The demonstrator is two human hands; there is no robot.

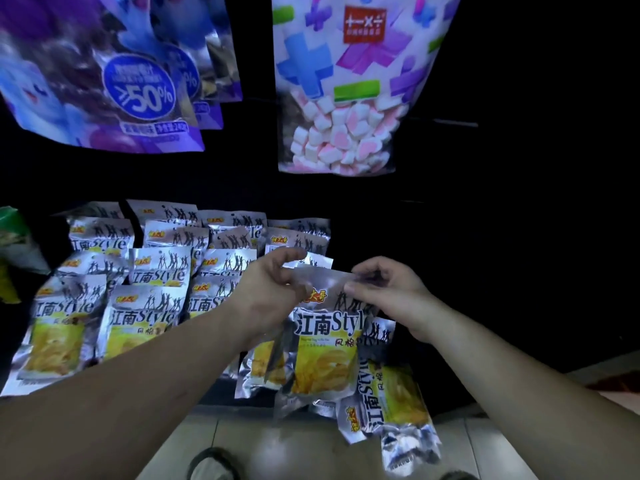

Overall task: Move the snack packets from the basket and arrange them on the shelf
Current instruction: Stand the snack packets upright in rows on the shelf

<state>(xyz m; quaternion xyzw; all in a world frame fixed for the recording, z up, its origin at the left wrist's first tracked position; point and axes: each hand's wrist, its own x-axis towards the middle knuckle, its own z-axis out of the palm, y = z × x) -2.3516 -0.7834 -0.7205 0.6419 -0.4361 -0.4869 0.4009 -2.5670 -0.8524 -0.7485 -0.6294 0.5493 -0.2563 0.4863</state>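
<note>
1. Silver snack packets (138, 306) stand in overlapping rows on the left of the dark shelf (415, 244); arranging looks well under way.
2. Left hand (273, 289) and right hand (388, 292) each pinch the top edge of the held packet (329, 341), fingers curled narrow on the foil; spare packets (394, 400) dangle beneath.
3. Next it needs setting upright just right of the rows.
4. No basket shows; a hanging bag (346, 98) holds pink-and-white marshmallows.

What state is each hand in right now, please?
Left hand: pinching the top edge of a silver snack packet.
Right hand: pinching the same packet's top edge.
</note>
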